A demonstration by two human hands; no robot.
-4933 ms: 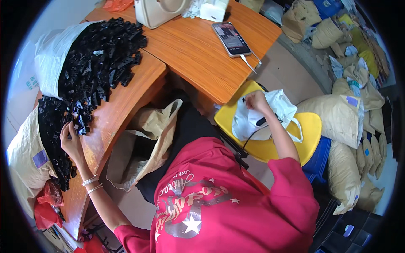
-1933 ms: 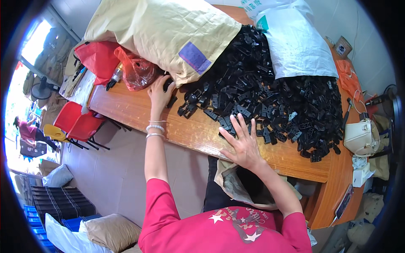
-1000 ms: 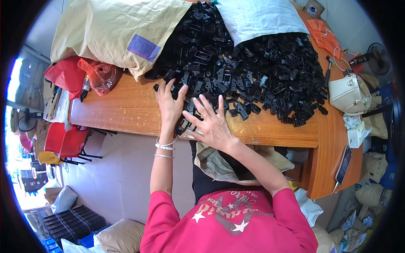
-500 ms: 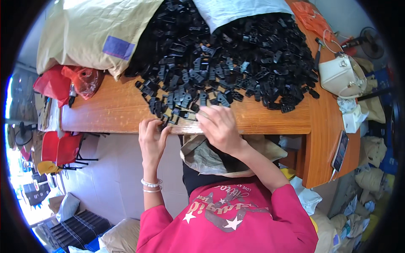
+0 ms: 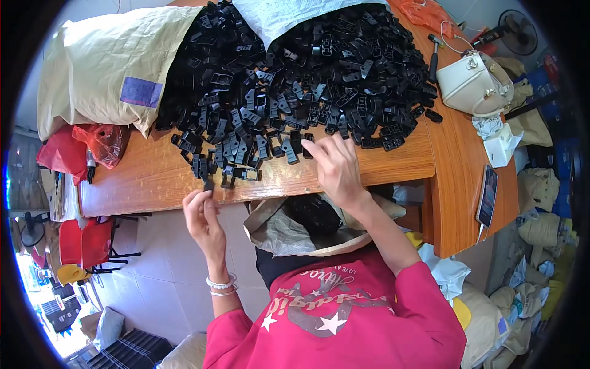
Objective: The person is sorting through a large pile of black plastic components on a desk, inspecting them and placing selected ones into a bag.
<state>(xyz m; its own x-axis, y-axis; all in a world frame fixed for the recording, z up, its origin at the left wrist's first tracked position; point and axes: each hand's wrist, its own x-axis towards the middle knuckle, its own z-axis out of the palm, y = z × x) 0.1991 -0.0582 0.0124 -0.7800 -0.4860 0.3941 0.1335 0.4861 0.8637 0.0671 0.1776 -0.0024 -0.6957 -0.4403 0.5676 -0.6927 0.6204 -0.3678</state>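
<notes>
My left hand is at the table's front edge, thumb and fingertips pinching a small black plastic part. Farther right, my right hand reaches over the table with its fingers apart. Its fingertips are at the near rim of a large heap of black plastic parts, close to one black part; whether they touch it I cannot tell. Several loose parts lie between the hands. Below the table edge, an open sack with a pale lining sits at my lap, with black contents inside.
A big beige sack and a white sack lie at the back, by the heap. Red plastic bags are at the left. On the right are a hammer, a cream handbag and a phone. A red chair stands left.
My right hand has moved right and away from my left hand, its fingers spreading at the heap. My left hand has lowered slightly toward me, a black part at its fingertips. The whole view has shifted.
</notes>
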